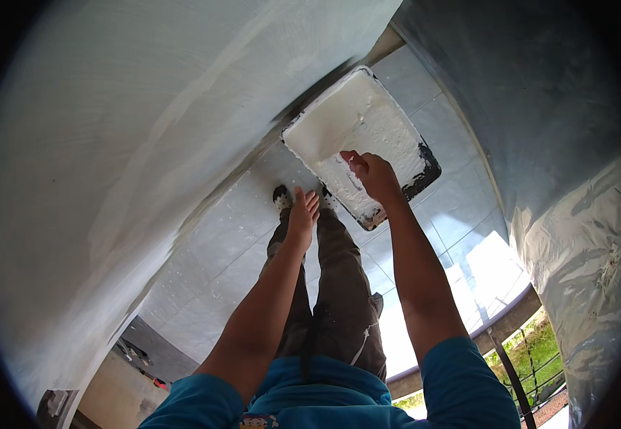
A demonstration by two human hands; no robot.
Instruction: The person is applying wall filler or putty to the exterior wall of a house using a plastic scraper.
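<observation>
A large black tray [430, 166], thickly coated inside with white paint or plaster, is ahead of me, slightly right of the middle. My right hand [378, 177] is over its near right part, closed around the red handle [350, 157] of a tool. The tool's working end does not show clearly against the white coating. My left hand [303, 214] hangs in the air left of the tray's near side, empty, with its fingers stretched out. It appears above my feet and lower legs.
A pale, smeared wall [125, 129] rises along the left. Grey floor tiles [207, 279] carry white specks. Plastic sheeting [575, 250] covers the right side. A dark metal railing [514, 365] stands at lower right, with grass beyond it. Small tools [135, 352] lie at lower left.
</observation>
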